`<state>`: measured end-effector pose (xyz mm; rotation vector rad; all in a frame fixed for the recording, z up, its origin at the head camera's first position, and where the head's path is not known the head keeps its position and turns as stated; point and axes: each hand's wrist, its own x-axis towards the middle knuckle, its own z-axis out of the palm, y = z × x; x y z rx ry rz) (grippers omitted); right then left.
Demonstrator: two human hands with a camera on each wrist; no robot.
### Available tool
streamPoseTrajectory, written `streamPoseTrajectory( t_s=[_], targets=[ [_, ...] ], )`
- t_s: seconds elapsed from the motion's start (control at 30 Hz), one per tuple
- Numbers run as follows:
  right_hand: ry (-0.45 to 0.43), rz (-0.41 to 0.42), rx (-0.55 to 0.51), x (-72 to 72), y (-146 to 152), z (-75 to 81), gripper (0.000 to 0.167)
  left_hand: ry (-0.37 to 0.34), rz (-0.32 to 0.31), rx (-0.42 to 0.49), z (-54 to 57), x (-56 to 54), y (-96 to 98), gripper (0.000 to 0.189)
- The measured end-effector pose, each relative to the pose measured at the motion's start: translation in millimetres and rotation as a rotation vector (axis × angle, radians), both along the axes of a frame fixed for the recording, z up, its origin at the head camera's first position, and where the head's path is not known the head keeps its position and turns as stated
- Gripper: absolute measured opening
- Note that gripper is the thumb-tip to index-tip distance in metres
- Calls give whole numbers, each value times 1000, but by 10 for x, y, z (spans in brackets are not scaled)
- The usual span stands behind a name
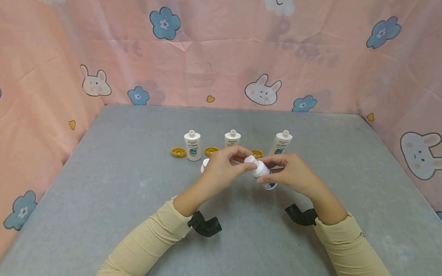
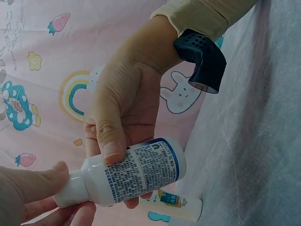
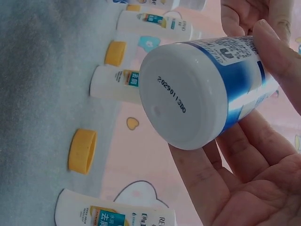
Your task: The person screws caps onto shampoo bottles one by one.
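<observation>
A small white bottle [image 2: 134, 172] with a blue label is held tilted above the table. My right hand [image 1: 291, 172] grips its body, thumb on one side and fingers round the other. At the bottle's neck end, my left hand [image 1: 225, 166] pinches the white cap [image 2: 71, 189] between thumb and fingers. Seen from the right wrist, the round base [image 3: 183, 96] carries a printed date code. Behind the left hand, another white item [image 1: 204, 165] is mostly hidden.
Three uncapped white bottles with narrow necks, the left [image 1: 193, 146], middle [image 1: 232, 138] and right [image 1: 281, 142], stand in a row beyond my hands. Yellow caps [image 1: 178, 152] lie beside them on the grey table [image 1: 143, 205]. A pink printed cloth [image 1: 203, 53] surrounds the table.
</observation>
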<state>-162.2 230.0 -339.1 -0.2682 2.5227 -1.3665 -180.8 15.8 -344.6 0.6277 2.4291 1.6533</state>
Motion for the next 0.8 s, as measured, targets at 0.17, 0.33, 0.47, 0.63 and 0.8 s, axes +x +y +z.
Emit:
streamPoseTrajectory(
  t_s=[0.17, 0.33, 0.47, 0.63, 0.8],
  targets=[
    [3, 1, 1, -2, 1, 1, 52, 28, -25, -7, 6, 1, -5, 25],
    [6, -1, -3, -14, 8, -12, 51, 27, -56, -8, 24, 7, -23, 29],
    [1, -13, 0, -24, 11, -23, 50, 2, -28, -6, 33, 4, -25, 33],
    [-4, -17, 3, -27, 6, -25, 51, -8, 32, -16, 32, 4, -17, 28],
    [-11, -16, 5, -30, 5, -22, 51, -1, 35, -13, 26, 2, -7, 23]
  ],
)
